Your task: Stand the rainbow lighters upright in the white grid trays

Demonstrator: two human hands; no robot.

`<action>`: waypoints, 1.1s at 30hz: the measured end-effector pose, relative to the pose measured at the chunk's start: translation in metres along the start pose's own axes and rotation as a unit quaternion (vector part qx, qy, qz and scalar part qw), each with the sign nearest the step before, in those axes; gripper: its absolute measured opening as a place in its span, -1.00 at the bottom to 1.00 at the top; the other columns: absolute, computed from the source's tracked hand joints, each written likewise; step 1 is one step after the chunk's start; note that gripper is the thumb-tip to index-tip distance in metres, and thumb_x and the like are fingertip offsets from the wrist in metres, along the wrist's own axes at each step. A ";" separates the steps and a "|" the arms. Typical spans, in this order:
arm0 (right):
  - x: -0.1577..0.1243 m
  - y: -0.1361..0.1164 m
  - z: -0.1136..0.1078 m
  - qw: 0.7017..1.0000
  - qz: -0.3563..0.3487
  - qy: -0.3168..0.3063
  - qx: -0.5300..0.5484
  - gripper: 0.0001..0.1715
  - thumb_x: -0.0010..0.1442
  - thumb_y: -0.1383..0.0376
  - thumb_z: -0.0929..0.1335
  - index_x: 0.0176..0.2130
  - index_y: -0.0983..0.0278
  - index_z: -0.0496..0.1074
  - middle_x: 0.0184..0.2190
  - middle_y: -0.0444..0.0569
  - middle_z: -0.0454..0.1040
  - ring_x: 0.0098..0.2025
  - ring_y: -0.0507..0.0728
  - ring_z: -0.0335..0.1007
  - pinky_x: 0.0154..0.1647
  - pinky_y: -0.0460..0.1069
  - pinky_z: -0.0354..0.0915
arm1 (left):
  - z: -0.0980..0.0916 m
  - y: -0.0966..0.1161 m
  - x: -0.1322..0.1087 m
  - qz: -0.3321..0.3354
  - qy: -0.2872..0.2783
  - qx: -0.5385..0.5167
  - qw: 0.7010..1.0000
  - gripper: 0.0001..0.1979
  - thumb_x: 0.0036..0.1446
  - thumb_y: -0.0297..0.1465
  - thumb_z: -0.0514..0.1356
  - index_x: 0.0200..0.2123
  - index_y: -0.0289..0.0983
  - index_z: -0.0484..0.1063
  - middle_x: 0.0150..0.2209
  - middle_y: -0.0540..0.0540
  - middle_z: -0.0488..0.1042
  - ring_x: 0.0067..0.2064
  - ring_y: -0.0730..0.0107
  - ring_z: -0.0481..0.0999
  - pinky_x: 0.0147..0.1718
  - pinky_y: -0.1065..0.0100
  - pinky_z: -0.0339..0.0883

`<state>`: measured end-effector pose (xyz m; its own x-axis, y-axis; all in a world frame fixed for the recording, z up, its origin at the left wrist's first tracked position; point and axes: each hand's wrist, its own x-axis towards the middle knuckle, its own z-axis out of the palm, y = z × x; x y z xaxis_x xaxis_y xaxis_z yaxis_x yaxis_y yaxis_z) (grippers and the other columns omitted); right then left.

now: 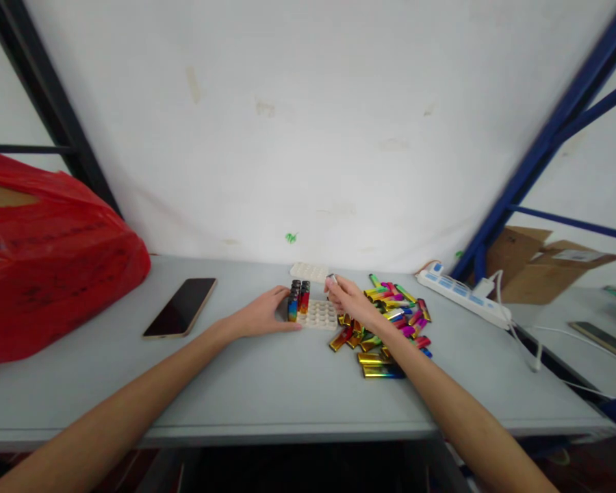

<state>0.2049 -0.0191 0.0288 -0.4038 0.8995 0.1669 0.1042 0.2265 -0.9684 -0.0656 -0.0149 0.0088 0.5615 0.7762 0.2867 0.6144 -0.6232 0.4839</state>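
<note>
A white tray with round holes (322, 316) lies on the grey table (267, 383). Several colourful metallic tubes (298, 300) stand in its left columns. My left hand (264, 315) rests against the tray's left side, fingers curled around it. My right hand (346, 296) hovers just above the tray's right edge, pinching a small tube (331, 279) with a silvery tip. A loose pile of shiny gold, pink and green tubes (390, 322) lies right of the tray, partly under my right forearm.
A second white tray (309, 272) lies behind the first near the wall. A phone (181, 307) lies face up at left, beside a red plastic bag (46, 253). A white power strip (462, 293) with cable sits at right, by cardboard boxes (544, 263).
</note>
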 end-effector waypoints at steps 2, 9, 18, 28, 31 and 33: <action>-0.002 -0.003 0.002 0.993 -0.037 0.044 -0.103 -0.33 0.33 -0.32 0.29 -0.39 0.17 0.23 -0.57 -0.27 0.07 -0.54 0.01 -0.04 -0.52 -0.06 -0.05 | 0.000 0.000 0.000 -0.002 0.001 0.003 1.000 -0.23 0.04 0.11 0.46 0.18 -0.23 0.48 0.18 -0.27 0.55 0.20 -0.21 0.56 0.27 -0.04 0.42; -0.008 -0.011 0.011 0.929 -0.086 0.133 -0.333 -0.42 0.36 0.04 0.31 -0.59 0.19 0.10 -0.64 -0.22 0.10 -0.50 0.02 0.04 -0.40 -0.01 -0.07 | -0.001 0.000 -0.001 0.002 -0.002 0.005 1.000 -0.24 0.06 0.12 0.44 0.18 -0.23 0.48 0.16 -0.26 0.56 0.19 -0.18 0.56 0.25 -0.02 0.43; -0.008 -0.009 0.012 0.921 -0.101 0.128 -0.353 -0.52 0.45 0.05 0.26 -0.47 0.17 0.17 -0.57 -0.21 0.23 -0.46 0.06 0.15 -0.35 -0.02 0.00 | 0.000 -0.001 0.000 -0.006 -0.012 0.007 1.000 -0.22 0.06 0.12 0.44 0.18 -0.25 0.47 0.18 -0.31 0.53 0.22 -0.20 0.54 0.28 -0.05 0.40; -0.006 -0.002 0.011 0.894 -0.220 0.059 -0.385 -0.50 0.58 0.01 0.17 -0.36 0.18 0.26 -0.36 -0.06 0.40 -0.27 0.14 0.34 -0.16 0.01 0.21 | 0.002 -0.003 0.000 0.005 -0.002 0.003 1.000 -0.21 0.06 0.13 0.45 0.21 -0.22 0.46 0.18 -0.26 0.55 0.21 -0.19 0.55 0.28 -0.04 0.42; -0.006 -0.001 0.012 0.903 -0.185 0.047 -0.385 -0.46 0.58 -0.01 0.19 -0.39 0.18 0.25 -0.46 -0.12 0.39 -0.38 0.11 0.30 -0.26 -0.01 0.16 | 0.001 -0.002 0.000 0.003 0.000 0.001 1.000 -0.21 0.05 0.11 0.47 0.21 -0.21 0.47 0.19 -0.25 0.55 0.21 -0.19 0.56 0.28 -0.04 0.42; -0.007 -0.001 0.012 0.909 -0.168 0.040 -0.379 -0.46 0.58 0.00 0.22 -0.40 0.19 0.26 -0.49 -0.14 0.42 -0.42 0.09 0.30 -0.30 -0.02 0.13 | 0.001 -0.002 0.000 0.002 -0.005 0.002 1.000 -0.20 0.05 0.11 0.46 0.22 -0.22 0.46 0.20 -0.26 0.54 0.22 -0.20 0.55 0.28 -0.03 0.41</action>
<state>0.1961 -0.0299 0.0263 -0.4644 0.7497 0.4715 0.5955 0.6584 -0.4603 -0.0666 -0.0139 0.0069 0.5694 0.7727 0.2807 0.6141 -0.6267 0.4797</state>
